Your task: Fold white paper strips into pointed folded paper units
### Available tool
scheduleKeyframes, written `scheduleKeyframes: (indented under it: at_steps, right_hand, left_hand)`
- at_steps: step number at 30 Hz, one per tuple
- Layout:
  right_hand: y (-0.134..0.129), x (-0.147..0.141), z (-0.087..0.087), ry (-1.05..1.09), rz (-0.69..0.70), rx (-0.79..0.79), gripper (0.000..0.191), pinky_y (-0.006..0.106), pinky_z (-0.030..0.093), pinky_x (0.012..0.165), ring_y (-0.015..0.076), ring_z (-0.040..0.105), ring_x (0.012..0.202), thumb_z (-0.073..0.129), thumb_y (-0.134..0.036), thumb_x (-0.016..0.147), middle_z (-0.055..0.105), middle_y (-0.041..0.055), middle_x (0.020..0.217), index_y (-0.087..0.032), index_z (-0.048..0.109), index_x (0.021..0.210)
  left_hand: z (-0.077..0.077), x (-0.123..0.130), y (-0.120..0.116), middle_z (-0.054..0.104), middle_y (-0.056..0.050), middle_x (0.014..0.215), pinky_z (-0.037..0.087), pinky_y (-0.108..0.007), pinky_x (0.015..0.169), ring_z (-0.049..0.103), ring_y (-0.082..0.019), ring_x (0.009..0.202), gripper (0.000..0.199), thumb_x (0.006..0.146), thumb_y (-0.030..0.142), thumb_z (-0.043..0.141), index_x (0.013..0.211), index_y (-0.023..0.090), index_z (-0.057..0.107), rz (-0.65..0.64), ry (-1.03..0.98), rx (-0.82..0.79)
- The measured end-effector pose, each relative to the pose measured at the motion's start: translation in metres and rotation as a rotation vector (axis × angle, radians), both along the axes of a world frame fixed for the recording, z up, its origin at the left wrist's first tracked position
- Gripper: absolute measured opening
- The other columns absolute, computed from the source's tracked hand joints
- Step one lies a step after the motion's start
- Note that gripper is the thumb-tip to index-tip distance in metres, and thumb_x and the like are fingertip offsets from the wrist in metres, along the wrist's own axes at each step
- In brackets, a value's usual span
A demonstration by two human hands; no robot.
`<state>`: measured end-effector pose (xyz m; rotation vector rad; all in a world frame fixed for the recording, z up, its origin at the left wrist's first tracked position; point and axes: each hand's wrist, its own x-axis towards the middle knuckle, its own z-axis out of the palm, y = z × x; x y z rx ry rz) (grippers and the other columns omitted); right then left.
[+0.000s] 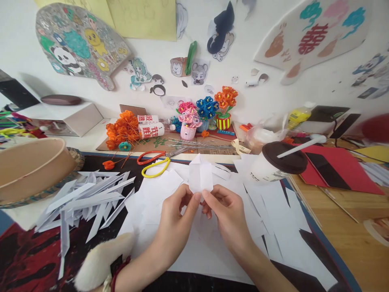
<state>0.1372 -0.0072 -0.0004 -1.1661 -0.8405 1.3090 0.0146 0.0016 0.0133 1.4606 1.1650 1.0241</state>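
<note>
A small folded piece of white paper (pixel 200 173) stands upright between my two hands, with a pointed fold at its top left and a crease down its middle. My left hand (pixel 181 211) pinches its lower edge between thumb and finger. Beside it, my right hand (pixel 224 209) grips the lower right edge the same way, thumbs nearly touching. Under both hands lie many overlapping white paper sheets (pixel 152 219). Just beyond them rest scissors (pixel 156 162) with one red and one yellow handle, blades pointing right.
Folded paper strips (pixel 88 198) are heaped at left, near a round tan container (pixel 30 170). A lidded cup (pixel 273 162) with a straw stands at right. Behind are pots of craft flowers (pixel 188 125), bottles (pixel 152 129) and thin wires (pixel 197 145). A dark phone (pixel 326 170) lies on a red folder (pixel 352 166).
</note>
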Motion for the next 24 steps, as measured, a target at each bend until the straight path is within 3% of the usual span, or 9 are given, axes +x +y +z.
scheduleKeyframes:
  at_steps: [11, 21, 24]
  right_hand:
    - [0.0021, 0.0068, -0.0013, -0.088, 0.028, 0.005, 0.021, 0.024, 0.037, 0.047, 0.0103, 0.048, 0.050, 0.071, -0.032, 0.078, 0.052, -0.0030, 0.054, -0.018, 0.064, 0.064]
    - [0.0011, 0.0056, 0.0000, -0.149, 0.008, 0.032, 0.031, 0.025, 0.033, 0.047, 0.0104, 0.039, 0.049, 0.070, -0.033, 0.076, 0.044, -0.0044, 0.050, -0.019, 0.053, 0.054]
    - [0.0010, 0.0058, 0.0004, -0.128, -0.011, 0.042, 0.028, 0.025, 0.034, 0.048, 0.0110, 0.040, 0.050, 0.070, -0.032, 0.076, 0.046, -0.0037, 0.052, -0.019, 0.057, 0.055]
  left_hand:
    - [-0.0009, -0.0048, 0.0033, 0.045, 0.005, 0.057, 0.035, -0.023, 0.054, 0.041, -0.011, 0.055, 0.033, 0.088, 0.034, 0.054, 0.060, 0.019, 0.042, -0.014, 0.076, 0.000]
    - [0.0012, -0.0051, 0.0047, 0.051, 0.002, 0.056, 0.037, -0.024, 0.054, 0.047, -0.013, 0.056, 0.036, 0.090, 0.035, 0.048, 0.059, 0.018, 0.050, 0.004, 0.086, -0.010]
    - [0.0009, -0.0045, 0.0044, 0.054, 0.001, 0.057, 0.039, -0.024, 0.055, 0.051, -0.013, 0.057, 0.036, 0.091, 0.035, 0.048, 0.059, 0.018, 0.052, -0.008, 0.076, -0.026]
